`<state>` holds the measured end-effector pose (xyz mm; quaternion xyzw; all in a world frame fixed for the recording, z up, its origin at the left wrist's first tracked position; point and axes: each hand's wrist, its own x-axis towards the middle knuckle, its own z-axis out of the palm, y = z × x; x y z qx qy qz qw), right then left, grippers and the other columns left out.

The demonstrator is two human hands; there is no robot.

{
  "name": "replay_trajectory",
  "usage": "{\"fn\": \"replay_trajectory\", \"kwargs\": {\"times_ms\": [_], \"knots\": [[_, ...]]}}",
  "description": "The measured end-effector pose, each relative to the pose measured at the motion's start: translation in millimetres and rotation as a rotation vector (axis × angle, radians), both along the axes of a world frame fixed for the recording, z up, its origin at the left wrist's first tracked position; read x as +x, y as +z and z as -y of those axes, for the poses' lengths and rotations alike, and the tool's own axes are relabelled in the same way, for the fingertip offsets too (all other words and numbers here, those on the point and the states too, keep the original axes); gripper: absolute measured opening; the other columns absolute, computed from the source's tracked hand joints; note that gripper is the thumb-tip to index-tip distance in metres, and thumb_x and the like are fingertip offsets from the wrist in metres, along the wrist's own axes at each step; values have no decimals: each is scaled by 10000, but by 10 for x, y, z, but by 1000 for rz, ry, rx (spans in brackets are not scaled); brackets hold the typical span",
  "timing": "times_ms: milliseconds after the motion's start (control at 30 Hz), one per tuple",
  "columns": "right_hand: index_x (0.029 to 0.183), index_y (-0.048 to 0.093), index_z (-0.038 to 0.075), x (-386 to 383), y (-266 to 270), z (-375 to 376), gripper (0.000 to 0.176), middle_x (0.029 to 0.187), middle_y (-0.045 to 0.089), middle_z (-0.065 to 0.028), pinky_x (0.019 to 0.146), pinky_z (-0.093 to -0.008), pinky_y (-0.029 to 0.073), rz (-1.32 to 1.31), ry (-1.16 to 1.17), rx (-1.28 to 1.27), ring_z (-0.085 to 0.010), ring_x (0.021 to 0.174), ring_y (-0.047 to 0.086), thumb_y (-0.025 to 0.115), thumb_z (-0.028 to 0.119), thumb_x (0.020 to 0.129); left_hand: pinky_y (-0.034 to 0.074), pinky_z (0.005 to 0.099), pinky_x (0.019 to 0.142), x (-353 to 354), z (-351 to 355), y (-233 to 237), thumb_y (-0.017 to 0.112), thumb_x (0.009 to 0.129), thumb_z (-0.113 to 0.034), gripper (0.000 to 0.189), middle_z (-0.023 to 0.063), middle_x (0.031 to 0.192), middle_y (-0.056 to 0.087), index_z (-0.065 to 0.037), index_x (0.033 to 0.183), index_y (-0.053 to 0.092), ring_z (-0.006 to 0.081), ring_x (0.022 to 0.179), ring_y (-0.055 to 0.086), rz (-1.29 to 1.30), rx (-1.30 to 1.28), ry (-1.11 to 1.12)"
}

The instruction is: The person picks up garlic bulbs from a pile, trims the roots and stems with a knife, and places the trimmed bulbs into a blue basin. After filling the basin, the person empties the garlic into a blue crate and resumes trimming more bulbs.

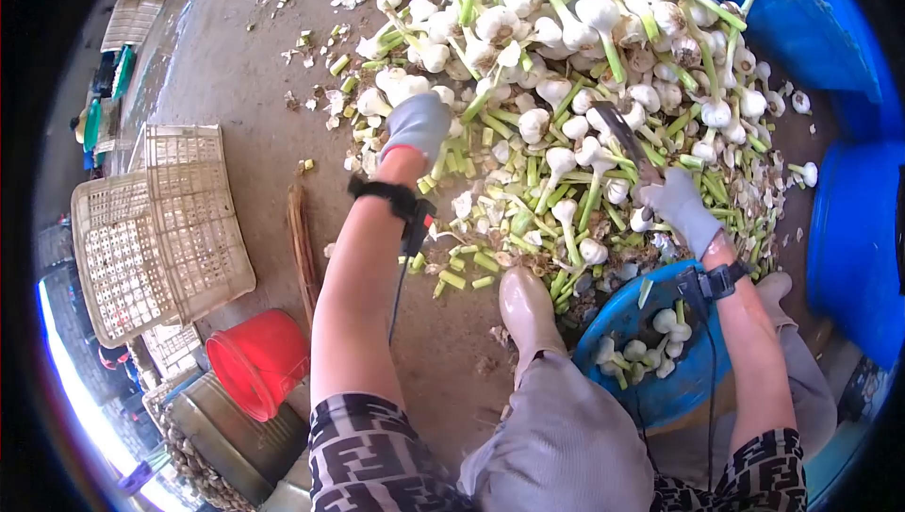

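From where I stand, the garlic (528,31) lies in a big heap at one o'clock, bulbs with green stems still on, piled on the floor where both arms reach it. Short stem pieces (452,279) litter its near edge. The gloved right hand (679,206) is closed round a dark cutting tool (617,130), its working end held out over the bulbs, probably for a clear cut. The gloved left hand (419,123) is against the heap's left edge; I can't tell whether it grips a bulb. The blue basin (603,312), at four o'clock, holds a few bulbs, handily near the boot (528,309). A red bucket (250,361) stands at eight o'clock, pale crates (123,248) at nine, out of the way.
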<state>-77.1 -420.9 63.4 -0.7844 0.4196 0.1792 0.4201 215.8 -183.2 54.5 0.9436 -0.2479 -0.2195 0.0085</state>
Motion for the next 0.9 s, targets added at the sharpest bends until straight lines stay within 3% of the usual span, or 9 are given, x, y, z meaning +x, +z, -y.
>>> {"fn": "replay_trajectory", "kwargs": {"times_ms": [167, 200, 267, 367, 467, 600, 700, 800, 900], "knots": [[931, 602, -40, 295, 163, -322, 396, 664, 615, -104, 529, -327, 471, -34, -29, 138, -218, 556, 593, 637, 267, 684, 444, 237, 557, -825, -319, 422, 469, 887, -133, 337, 41, 744, 573, 43, 1173, 483, 102, 611, 518, -816, -1085, 650], [952, 602, -22, 380, 241, -418, 395, 648, 605, -95, 521, -324, 468, -38, -38, 206, -214, 552, 589, 636, 266, 685, 473, 251, 629, -977, -359, 372, 456, 889, -102, 340, 56, 781, 578, 47, 1194, 452, 115, 646, 535, -862, -1070, 457], [995, 629, 99, 469, 238, -559, 333, 704, 625, -116, 594, -332, 497, 42, 153, 137, -232, 632, 615, 602, 276, 714, 474, 257, 658, -1426, -261, 367, 465, 883, -76, 338, 60, 800, 577, 49, 1196, 454, 124, 673, 543, -960, -1175, 613], [983, 637, 95, 561, 517, -767, 373, 903, 639, -174, 770, -382, 480, -241, 478, -27, -320, 861, 610, 588, 372, 738, 446, 240, 655, -1653, -151, 241, 540, 820, -61, 306, 55, 836, 578, 17, 1114, 501, 121, 702, 539, -1020, -1018, 415], [937, 641, 46, 412, 487, -836, 343, 864, 637, -190, 776, -380, 480, -77, 466, -138, -330, 817, 619, 585, 277, 689, 455, 259, 647, -1759, -61, 146, 620, 762, -100, 317, 27, 850, 590, -4, 1053, 539, 119, 721, 543, -1003, -841, 394], [912, 647, 119, 320, 589, -872, 270, 846, 640, -129, 716, -391, 485, -5, 579, -194, -307, 768, 613, 570, 276, 707, 474, 283, 655, -1954, -45, 13, 610, 773, -152, 198, 77, 816, 644, -31, 930, 618, 149, 707, 580, -804, -900, 367], [829, 613, 127, 239, 616, -922, 172, 752, 613, -101, 630, -407, 469, 200, 662, -285, -307, 708, 596, 578, 235, 700, 477, 310, 677, -1915, -176, -277, 492, 819, -55, 190, 92, 866, 648, -53, 943, 636, 191, 774, 603, -432, -759, -132], [774, 582, 121, 219, 581, -925, 117, 697, 588, -97, 599, -406, 462, 295, 682, -347, -305, 685, 591, 589, 202, 689, 465, 271, 584, -1969, -119, -361, 576, 832, -97, 162, 36, 795, 622, -75, 982, 634, 165, 681, 581, 0, -1046, -391], [781, 586, 119, 174, 476, -851, 119, 699, 591, -100, 602, -404, 465, 328, 642, -386, -310, 687, 590, 584, 201, 695, 388, 210, 483, -2104, -95, -108, 597, 834, -125, 162, -22, 729, 569, -35, 966, 625, 80, 594, 509, -809, -1122, 193]]}}
